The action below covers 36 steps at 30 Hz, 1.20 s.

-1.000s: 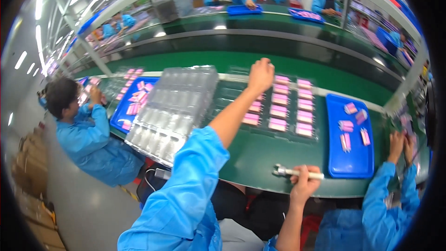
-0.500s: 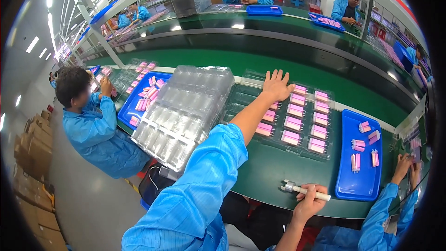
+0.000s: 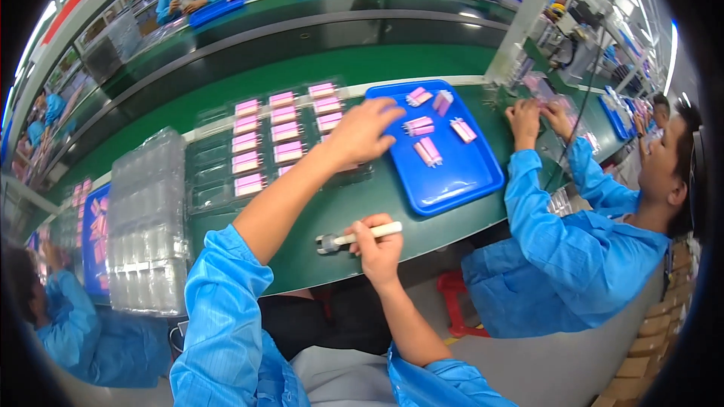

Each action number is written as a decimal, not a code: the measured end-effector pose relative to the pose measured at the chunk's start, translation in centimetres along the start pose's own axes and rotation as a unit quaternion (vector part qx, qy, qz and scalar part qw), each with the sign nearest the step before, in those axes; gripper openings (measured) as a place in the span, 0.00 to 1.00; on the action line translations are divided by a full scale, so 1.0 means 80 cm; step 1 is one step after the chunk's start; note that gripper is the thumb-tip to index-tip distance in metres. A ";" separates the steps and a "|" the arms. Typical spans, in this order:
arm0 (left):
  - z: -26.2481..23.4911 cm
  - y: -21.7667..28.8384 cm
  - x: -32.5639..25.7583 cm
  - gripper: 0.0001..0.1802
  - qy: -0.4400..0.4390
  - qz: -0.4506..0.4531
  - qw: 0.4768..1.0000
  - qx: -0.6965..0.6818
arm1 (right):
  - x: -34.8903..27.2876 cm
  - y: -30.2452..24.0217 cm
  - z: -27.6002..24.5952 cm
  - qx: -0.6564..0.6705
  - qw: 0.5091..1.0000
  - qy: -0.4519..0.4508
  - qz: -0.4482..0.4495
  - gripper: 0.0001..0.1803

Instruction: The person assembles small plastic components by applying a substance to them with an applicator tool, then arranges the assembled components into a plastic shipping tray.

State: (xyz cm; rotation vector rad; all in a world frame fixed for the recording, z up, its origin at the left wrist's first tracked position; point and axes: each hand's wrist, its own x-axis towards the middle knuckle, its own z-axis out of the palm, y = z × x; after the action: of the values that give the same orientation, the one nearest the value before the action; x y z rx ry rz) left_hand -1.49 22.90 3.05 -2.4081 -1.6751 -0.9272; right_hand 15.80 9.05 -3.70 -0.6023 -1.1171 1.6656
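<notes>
While the right hand (image 3: 379, 250) is staying clamped on the pale-handled tool (image 3: 358, 237), the left hand (image 3: 362, 132), fingers loosely apart, is sliding off the pink-part tray (image 3: 283, 136) toward the blue tray (image 3: 452, 181).

- The left hand (image 3: 362, 132) has swung from the clear tray's pink pieces (image 3: 283, 132) toward three o'clock, now hovering at the blue tray (image 3: 460, 181) edge.
- The view has turned rightward.

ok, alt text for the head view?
The left hand reaches over a clear tray of pink parts toward a blue tray on a green bench, while the right hand grips a white-handled tool. Blue-coated co-workers sit on both sides.
</notes>
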 end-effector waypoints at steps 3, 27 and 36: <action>0.035 0.050 0.031 0.26 -0.054 0.108 0.993 -0.012 | -0.001 -0.002 -0.005 -0.014 1.000 0.002 -0.007 0.06; -0.007 0.063 -0.056 0.21 0.096 -0.202 0.932 -0.284 | 0.003 0.010 -0.003 -0.030 1.000 -0.003 0.010 0.07; -0.127 0.097 -0.249 0.13 0.140 -0.334 0.899 -0.246 | 0.007 0.003 -0.011 -0.063 0.997 -0.009 -0.046 0.07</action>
State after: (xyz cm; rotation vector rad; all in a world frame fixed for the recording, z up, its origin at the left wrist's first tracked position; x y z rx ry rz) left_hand -3.68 -0.66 3.37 -1.7485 -2.4069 -1.8810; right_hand 16.20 9.88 -4.26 -0.6073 -1.2527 1.5325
